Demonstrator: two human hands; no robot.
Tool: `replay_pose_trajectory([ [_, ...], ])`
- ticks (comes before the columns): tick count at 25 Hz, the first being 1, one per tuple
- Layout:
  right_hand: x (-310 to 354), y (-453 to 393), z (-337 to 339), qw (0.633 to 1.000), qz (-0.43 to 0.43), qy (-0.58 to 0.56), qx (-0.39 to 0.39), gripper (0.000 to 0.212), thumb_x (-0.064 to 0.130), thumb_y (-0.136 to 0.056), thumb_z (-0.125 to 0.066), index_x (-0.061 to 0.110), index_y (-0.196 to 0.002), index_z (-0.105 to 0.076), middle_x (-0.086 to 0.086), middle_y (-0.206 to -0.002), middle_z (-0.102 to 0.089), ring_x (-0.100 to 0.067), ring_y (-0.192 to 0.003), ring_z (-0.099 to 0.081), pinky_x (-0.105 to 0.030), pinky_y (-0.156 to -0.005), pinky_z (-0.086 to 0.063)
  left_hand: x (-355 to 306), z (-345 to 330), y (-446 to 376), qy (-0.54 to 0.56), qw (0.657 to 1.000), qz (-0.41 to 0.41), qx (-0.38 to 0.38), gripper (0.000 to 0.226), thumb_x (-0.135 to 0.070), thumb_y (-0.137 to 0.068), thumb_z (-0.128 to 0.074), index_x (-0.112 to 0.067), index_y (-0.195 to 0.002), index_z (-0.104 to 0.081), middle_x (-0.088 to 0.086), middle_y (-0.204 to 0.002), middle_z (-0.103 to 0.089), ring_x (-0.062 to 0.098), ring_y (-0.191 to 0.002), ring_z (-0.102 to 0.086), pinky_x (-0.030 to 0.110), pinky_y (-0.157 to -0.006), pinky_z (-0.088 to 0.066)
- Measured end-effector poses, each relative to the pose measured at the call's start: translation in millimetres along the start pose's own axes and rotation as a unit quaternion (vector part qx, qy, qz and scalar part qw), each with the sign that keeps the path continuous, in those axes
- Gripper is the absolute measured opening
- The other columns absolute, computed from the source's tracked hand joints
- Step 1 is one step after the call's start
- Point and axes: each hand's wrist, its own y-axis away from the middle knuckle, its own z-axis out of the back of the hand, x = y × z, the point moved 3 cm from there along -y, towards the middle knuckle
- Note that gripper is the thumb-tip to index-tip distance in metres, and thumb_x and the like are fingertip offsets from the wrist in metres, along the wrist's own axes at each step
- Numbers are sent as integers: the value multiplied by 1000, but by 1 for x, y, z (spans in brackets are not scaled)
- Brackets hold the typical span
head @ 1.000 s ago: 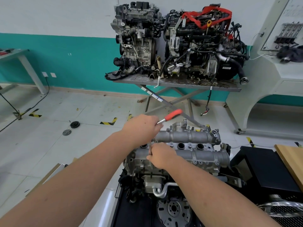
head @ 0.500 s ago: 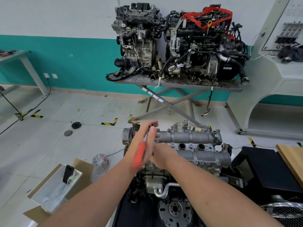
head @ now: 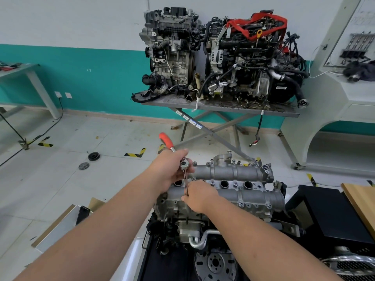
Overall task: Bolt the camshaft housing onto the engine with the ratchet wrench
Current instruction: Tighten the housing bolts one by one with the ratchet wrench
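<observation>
The grey camshaft housing (head: 233,173) lies on top of the engine (head: 190,226) low in the middle of the view, with several bolt heads along its edges. My left hand (head: 168,171) grips the ratchet wrench (head: 183,164) near its head, and the red handle (head: 166,140) sticks up and away to the left. A thin extension bar (head: 185,184) runs down from the ratchet head to the housing's left end. My right hand (head: 199,196) pinches the lower part of that bar and hides the socket and bolt.
Two other engines (head: 223,53) stand on a metal scissor-leg table (head: 219,107) against the teal wall. A black case (head: 332,216) and a wooden board (head: 363,201) lie to the right. An open cardboard box (head: 67,222) with a phone sits left, and small discs (head: 93,156) lie on the floor.
The wrench handle swung from pointing right and away, down towards me, then round to pointing up and to the left. My right hand stayed on the extension bar.
</observation>
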Motion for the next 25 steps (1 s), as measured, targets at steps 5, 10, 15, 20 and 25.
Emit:
replay_pose_trajectory([
  [5,0,3,-2,999,15,-16,-36,28,40,-99,-54,15,-108,-62,-3,-102,-63,-26,-100,-62,-34,-73,-43,-34,-11,9,-491,854,-171,13,27,-35,-101,-49,-17,-82,-55,-8,-56,-63,-2,-43,-55,14,-43,-37],
  [10,-4,1,-3,999,9,-34,-40,23,37,-98,-56,15,-99,-63,-4,-98,-64,-25,-95,-62,-33,-73,-44,-21,-25,22,-754,548,-363,24,42,-58,-93,-30,-26,-87,-56,-7,-91,-54,13,-80,-53,32,-74,-42],
  [15,3,3,-1,998,25,-14,-63,35,31,-103,-49,6,-124,-59,-13,-121,-63,-32,-113,-59,-42,-94,-45,10,2,26,-518,655,-547,-65,39,-48,-84,-51,-13,-86,-67,0,-112,-62,21,-97,-61,35,-79,-48],
  [20,1,2,2,1000,3,-4,-13,29,33,-100,-51,12,-116,-62,-9,-115,-66,-30,-107,-62,-35,-78,-46,36,2,14,-139,941,-302,-61,39,-59,-95,-31,-43,-111,-63,-26,-111,-65,5,-102,-65,25,-89,-50],
  [25,-1,1,2,1000,0,-21,-2,23,38,-99,-52,15,-98,-59,-7,-104,-66,-28,-100,-63,-34,-74,-45,26,-2,-4,121,992,-38,-15,36,-45,-103,-43,-13,-102,-61,6,-72,-69,22,-63,-69,31,-55,-54],
])
